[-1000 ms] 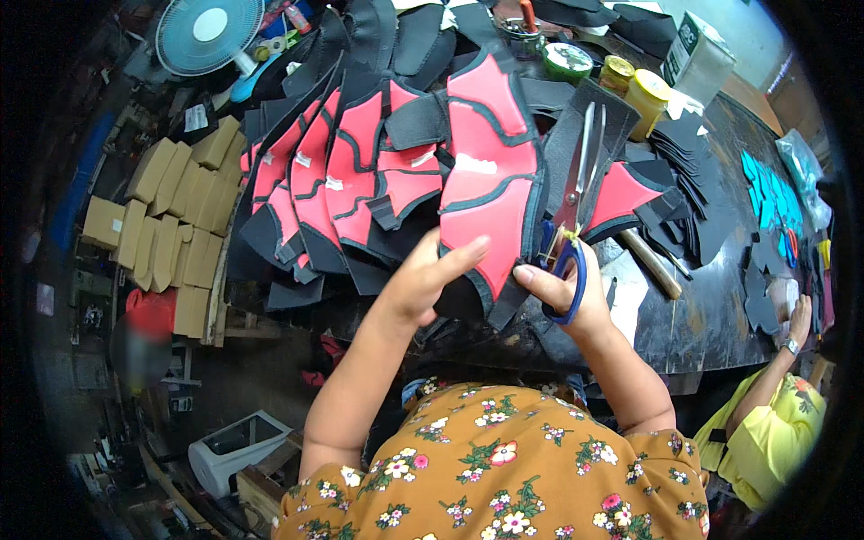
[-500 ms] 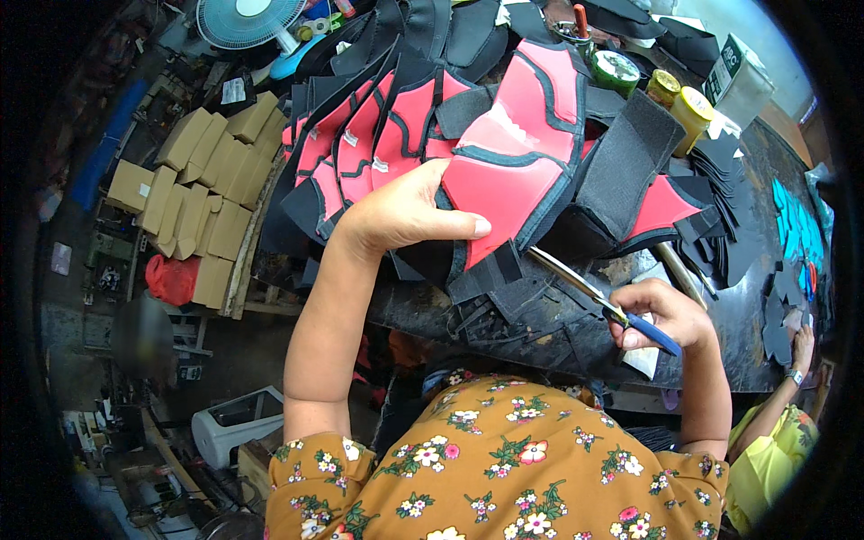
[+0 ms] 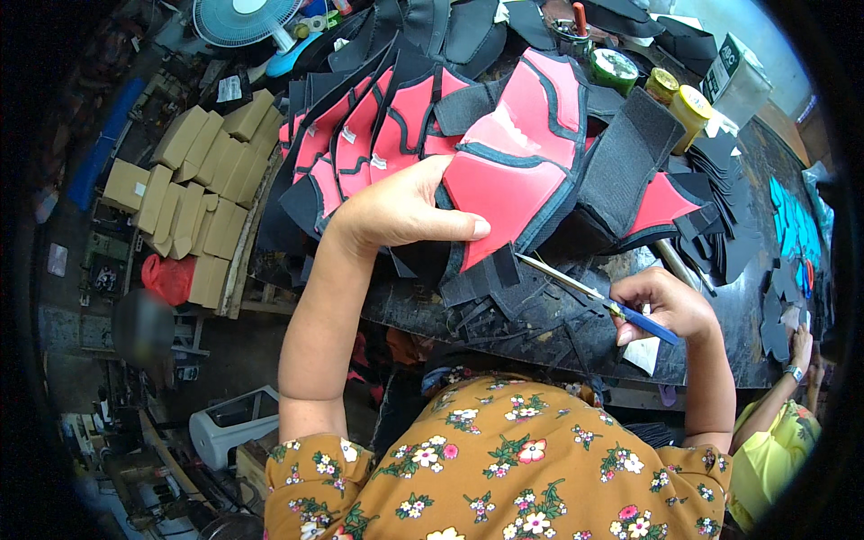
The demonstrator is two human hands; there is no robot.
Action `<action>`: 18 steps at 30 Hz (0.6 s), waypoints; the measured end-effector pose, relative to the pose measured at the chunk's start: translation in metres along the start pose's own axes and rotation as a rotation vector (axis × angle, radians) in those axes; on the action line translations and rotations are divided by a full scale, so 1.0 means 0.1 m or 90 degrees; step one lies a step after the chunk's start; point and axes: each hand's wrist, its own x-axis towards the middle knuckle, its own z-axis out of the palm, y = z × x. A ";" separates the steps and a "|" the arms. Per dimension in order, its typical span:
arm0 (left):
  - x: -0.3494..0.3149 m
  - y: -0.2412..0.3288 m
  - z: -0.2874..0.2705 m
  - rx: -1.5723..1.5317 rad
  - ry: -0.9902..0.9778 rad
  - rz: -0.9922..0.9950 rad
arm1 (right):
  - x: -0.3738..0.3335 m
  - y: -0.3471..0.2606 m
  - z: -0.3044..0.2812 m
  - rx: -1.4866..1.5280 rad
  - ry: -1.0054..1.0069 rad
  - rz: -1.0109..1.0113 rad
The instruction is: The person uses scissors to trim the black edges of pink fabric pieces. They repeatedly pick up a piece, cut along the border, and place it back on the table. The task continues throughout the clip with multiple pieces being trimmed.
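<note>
My left hand (image 3: 409, 205) grips a pink and black padded fabric piece (image 3: 511, 193), thumb on top of its pink face and the other fingers hidden beneath. A black strap end (image 3: 493, 275) hangs from its near corner. In my right hand (image 3: 668, 308) is a pair of scissors (image 3: 576, 286) with blue handles. Their blades point up and left, tips beside the strap end; whether they touch it I cannot tell. Several similar pink and black pieces (image 3: 409, 117) lie heaped to the left and behind, and a wide black strap (image 3: 630, 162) rises on the right.
Narrow black offcuts (image 3: 576, 346) litter the dark table (image 3: 423, 319). Yellow jars (image 3: 691, 112) and a green-topped tub (image 3: 615, 70) stand behind. Tan boxes (image 3: 184, 216) are stacked at left. Turquoise pieces (image 3: 792, 225) and another person's hand (image 3: 801, 346) are at the far right.
My right hand and the scissors have shifted slightly, and the blade tips now lie a little further left beside the strap end. My left hand keeps its grip on the padded piece.
</note>
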 end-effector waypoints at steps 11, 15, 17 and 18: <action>0.12 -0.25 0.29 -0.163 0.216 0.181 | -0.02 0.32 0.32 0.297 0.139 -0.006; 0.21 -0.37 0.47 -0.156 0.215 0.176 | 0.08 0.34 0.51 0.334 0.169 -0.116; 0.25 -0.40 0.58 -0.127 0.206 0.182 | 0.16 0.31 0.53 0.285 0.180 -0.141; 0.26 -0.41 0.62 -0.113 0.212 0.205 | 0.18 0.29 0.54 0.279 0.178 -0.144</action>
